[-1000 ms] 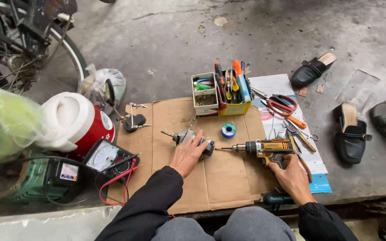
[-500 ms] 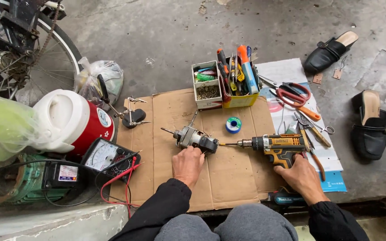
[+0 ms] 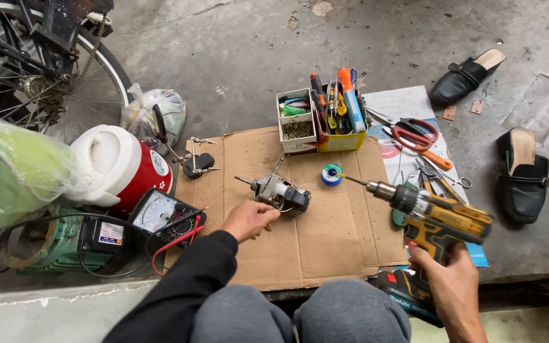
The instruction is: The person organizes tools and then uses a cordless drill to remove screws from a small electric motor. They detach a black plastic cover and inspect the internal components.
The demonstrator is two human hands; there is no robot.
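Yellow drill (image 3: 436,219) in right hand (image 3: 455,286), battery half-hidden.

I see a flattened cardboard sheet (image 3: 325,248) spread on the concrete floor (image 3: 236,51). A small motor (image 3: 279,192) lies near its middle, a solder spool (image 3: 332,174) beside it, and a tool box (image 3: 322,121) at its far edge.

One head view, looking steeply down from a seated person

The camera sits on the head and faces forward and down past the knees (image 3: 300,314) onto a cardboard sheet (image 3: 325,241) on the concrete floor (image 3: 236,51), close in, with a bicycle wheel (image 3: 46,76) at the top left edge.
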